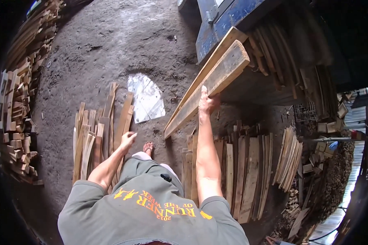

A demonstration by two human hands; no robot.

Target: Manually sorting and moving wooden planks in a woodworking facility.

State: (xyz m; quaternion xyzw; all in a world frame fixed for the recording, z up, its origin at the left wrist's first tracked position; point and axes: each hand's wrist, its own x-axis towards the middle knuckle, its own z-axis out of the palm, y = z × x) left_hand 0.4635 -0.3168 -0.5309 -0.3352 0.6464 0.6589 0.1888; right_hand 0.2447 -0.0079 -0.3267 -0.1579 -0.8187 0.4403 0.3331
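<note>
My right hand (207, 102) grips the edge of two long thick wooden planks (216, 77) that lie together and slant from the dirt floor up toward a blue machine (225, 24). My left hand (128, 139) hangs free at my side with fingers loosely apart, holding nothing, just above a row of thin wooden slats (96, 134) laid on the ground to my left. My bare foot (148, 148) shows between the two arms.
More flat boards (241, 171) lie on the ground at my right, with a bundle of slats (288, 157) beyond. Stacked offcuts (16, 114) line the left edge. A pale sheet (146, 98) lies on the floor ahead. Curved boards (282, 61) lean at the upper right.
</note>
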